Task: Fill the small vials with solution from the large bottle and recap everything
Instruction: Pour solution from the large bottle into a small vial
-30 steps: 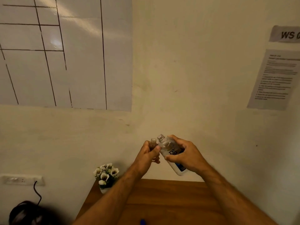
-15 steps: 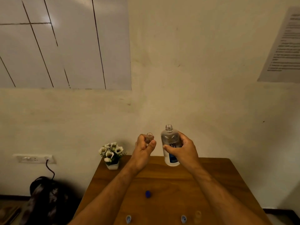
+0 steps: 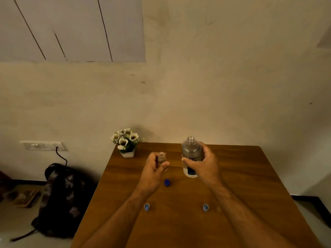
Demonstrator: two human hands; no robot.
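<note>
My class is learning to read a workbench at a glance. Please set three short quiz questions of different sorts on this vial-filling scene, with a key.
1. True or false: the large bottle has its cap on.
2. Multiple choice: the small vial is A) lying on the table, B) held in the left hand, C) standing beside the flower pot.
3. Fill in: the right hand grips the ____.

Key
1. False: its neck is open, and a dark blue cap lies on the table between the forearms.
2. B.
3. Large bottle, held upright.

Two pale blue caps also lie nearer the person.
</note>
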